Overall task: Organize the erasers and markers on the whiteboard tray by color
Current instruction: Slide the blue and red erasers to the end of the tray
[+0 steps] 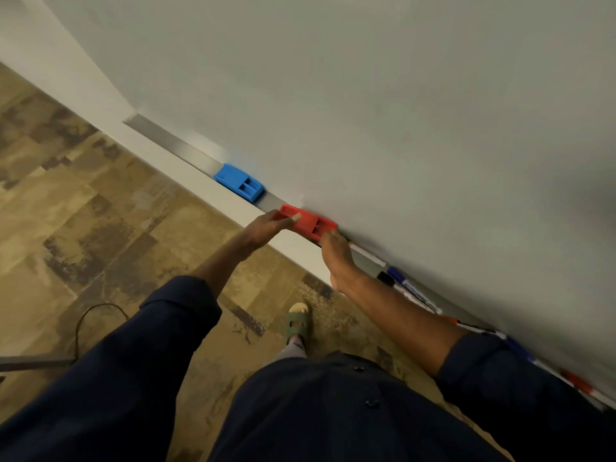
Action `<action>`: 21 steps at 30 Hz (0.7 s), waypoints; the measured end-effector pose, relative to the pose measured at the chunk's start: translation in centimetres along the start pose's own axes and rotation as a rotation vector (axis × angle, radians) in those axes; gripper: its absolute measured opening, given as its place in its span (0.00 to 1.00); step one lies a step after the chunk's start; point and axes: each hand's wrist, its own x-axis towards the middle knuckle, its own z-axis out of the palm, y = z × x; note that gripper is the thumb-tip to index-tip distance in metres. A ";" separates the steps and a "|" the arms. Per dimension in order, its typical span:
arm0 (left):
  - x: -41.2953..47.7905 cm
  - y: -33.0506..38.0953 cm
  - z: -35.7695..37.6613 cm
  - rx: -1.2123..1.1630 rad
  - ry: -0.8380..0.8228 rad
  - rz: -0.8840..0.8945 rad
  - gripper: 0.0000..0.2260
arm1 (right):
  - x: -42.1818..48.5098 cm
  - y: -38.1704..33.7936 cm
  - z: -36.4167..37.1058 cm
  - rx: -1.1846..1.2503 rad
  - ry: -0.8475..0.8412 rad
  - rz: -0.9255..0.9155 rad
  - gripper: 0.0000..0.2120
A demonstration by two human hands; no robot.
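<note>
A red eraser (311,223) lies on the metal whiteboard tray (186,151). My left hand (266,226) grips its left end, thumb on top. My right hand (336,253) touches its right end with the fingertips. A blue eraser (239,182) sits on the tray just to the left, apart from the red one. To the right of my right hand, several markers lie along the tray: a white-barrelled one (368,256), a blue-capped one (398,276), a red one (448,319) and more red and blue ones (576,383) farther right, partly hidden by my right arm.
The whiteboard (366,95) fills the upper right. A white wall ledge (233,203) runs below the tray. Patterned carpet (83,211) covers the floor, with a dark cable (86,315) and a grey bar (33,363) at the lower left. My sandalled foot (298,323) stands near the wall.
</note>
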 end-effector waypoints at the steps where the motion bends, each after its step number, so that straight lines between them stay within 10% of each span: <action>1: 0.7 -0.1 -1.0 0.014 -0.002 0.002 0.31 | 0.6 -0.6 1.0 0.013 0.012 0.004 0.21; 14: 5.1 -3.4 -6.9 0.799 0.042 0.195 0.41 | 5.2 -3.4 9.9 0.044 0.149 0.066 0.16; 21: 6.5 -4.2 -7.9 0.834 0.113 0.150 0.46 | 6.2 -4.3 11.8 0.047 0.173 0.070 0.17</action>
